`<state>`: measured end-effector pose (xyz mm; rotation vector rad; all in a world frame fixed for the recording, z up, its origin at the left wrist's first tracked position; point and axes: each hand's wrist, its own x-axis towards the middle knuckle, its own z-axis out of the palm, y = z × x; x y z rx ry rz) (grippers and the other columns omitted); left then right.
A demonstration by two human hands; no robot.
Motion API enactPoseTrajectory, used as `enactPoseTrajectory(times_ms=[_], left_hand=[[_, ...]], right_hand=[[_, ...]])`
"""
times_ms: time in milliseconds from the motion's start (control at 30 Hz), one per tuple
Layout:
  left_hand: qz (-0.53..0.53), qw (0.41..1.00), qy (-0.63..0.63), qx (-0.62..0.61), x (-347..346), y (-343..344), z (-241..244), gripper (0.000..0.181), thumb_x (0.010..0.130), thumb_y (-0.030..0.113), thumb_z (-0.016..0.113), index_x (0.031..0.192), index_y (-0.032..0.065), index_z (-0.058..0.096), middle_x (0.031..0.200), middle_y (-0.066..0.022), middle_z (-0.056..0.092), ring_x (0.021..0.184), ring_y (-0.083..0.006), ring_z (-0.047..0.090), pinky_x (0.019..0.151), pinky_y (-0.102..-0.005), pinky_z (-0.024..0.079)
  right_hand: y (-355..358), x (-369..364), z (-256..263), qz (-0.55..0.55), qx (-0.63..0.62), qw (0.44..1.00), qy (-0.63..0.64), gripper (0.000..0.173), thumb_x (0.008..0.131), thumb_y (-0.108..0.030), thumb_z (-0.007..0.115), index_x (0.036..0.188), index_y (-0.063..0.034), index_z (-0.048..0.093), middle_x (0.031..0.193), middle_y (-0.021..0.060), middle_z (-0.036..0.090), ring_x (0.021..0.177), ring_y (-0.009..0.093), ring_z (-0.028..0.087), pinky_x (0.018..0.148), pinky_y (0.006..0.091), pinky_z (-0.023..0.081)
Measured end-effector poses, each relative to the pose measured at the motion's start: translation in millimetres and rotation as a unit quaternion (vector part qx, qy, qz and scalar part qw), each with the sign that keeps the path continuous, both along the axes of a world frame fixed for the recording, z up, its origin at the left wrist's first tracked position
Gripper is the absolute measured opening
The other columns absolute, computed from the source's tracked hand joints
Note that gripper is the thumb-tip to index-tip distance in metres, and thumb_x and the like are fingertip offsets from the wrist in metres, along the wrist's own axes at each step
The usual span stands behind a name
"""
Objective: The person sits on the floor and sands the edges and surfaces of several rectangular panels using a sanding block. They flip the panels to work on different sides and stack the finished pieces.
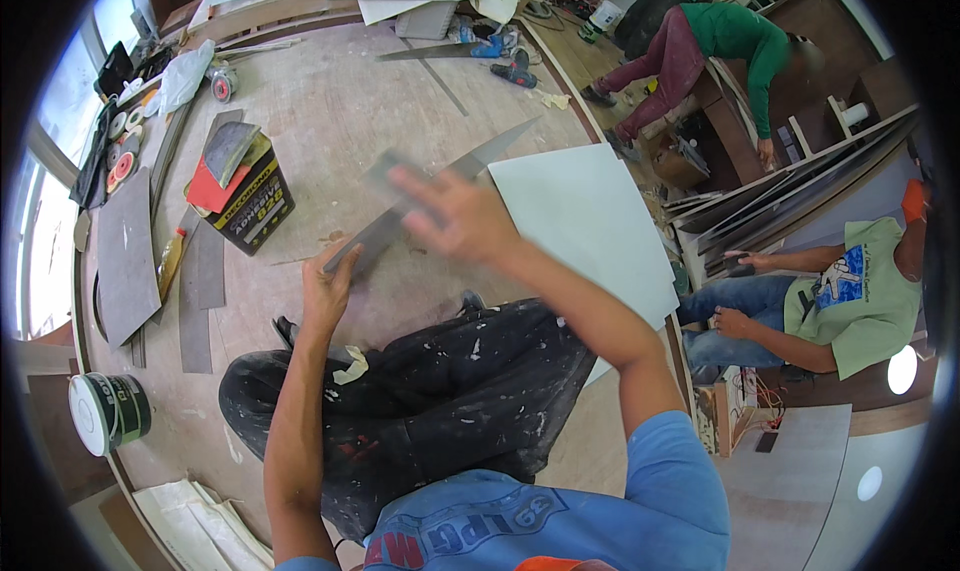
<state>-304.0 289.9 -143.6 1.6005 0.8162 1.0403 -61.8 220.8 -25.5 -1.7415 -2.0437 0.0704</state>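
Note:
My left hand (328, 278) grips the near end of a long, thin grey strip (375, 229), which slants up and away to the right. Over the strip's middle is my right hand (461, 214), blurred, with a flat greyish piece (390, 173) at its fingers; what that piece is cannot be told. Left of the strip stands a rectangular contact adhesive can (259, 203), with a red piece (217, 187) and a grey curved sheet (231, 151) on top. White sheets (577, 218) lie to the right of my right hand.
Grey offcuts (129, 256) and a bottle of yellowish liquid (171, 259) lie at left, near a lidded bucket (111, 413). A cordless drill (514, 74) and a handsaw (427, 51) lie at the far side. Two people, one bending (739, 38), one in light green (855, 293), are at right; another is partly visible behind.

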Motion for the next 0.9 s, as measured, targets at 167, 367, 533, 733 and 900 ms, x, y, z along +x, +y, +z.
enactPoseTrajectory(times_ms=[167,367,533,733,900], left_hand=[[-0.02,1.0,0.012,0.006,14,-2,8,0.018,0.101,0.009,0.069,0.11,-0.0056,0.075,0.086,-0.0062,0.073,0.083,-0.0097,0.06,0.079,-0.0283,0.051],[-0.011,0.999,-0.012,-0.031,2,2,-7,0.018,0.101,0.009,0.069,0.108,-0.0063,0.075,0.09,-0.0029,0.074,0.086,-0.0099,0.062,0.081,-0.0283,0.051],[-0.027,0.999,-0.011,-0.022,-1,-3,1,0.022,0.103,0.012,0.069,0.113,-0.0065,0.076,0.097,-0.0048,0.076,0.092,-0.011,0.064,0.088,-0.0289,0.052],[-0.032,0.999,0.022,-0.038,10,-3,8,0.024,0.103,0.013,0.07,0.116,-0.0065,0.075,0.096,-0.0057,0.075,0.091,-0.0108,0.061,0.087,-0.0293,0.05],[-0.012,0.999,0.045,0.011,10,1,3,0.021,0.102,0.01,0.069,0.112,-0.0076,0.074,0.093,-0.0061,0.074,0.087,-0.012,0.063,0.084,-0.0287,0.051]], right_hand=[[11,183,-6,-0.327,0.018,0.942,-0.079,0.057,0.102,-0.046,0.061,0.155,-0.0283,0.054,0.106,0.0256,0.071,0.095,0.043,0.071,0.083,0.0514,0.056],[4,-6,-18,-0.057,0.062,0.996,-0.006,0.068,0.097,-0.04,0.068,0.16,-0.0249,0.048,0.105,0.0222,0.068,0.089,0.038,0.07,0.075,0.0484,0.058],[-17,-52,-12,0.015,0.06,0.998,-0.009,0.069,0.096,-0.045,0.069,0.16,-0.029,0.048,0.102,0.0192,0.065,0.079,0.038,0.07,0.068,0.0477,0.058],[1,163,-16,-0.313,0.062,0.946,-0.061,0.059,0.101,-0.043,0.06,0.157,-0.0248,0.051,0.101,0.0231,0.07,0.088,0.042,0.071,0.074,0.052,0.057],[13,62,-21,-0.155,0.092,0.983,0.042,0.063,0.099,-0.043,0.063,0.158,-0.0239,0.05,0.103,0.0252,0.069,0.089,0.043,0.07,0.074,0.0532,0.057]])
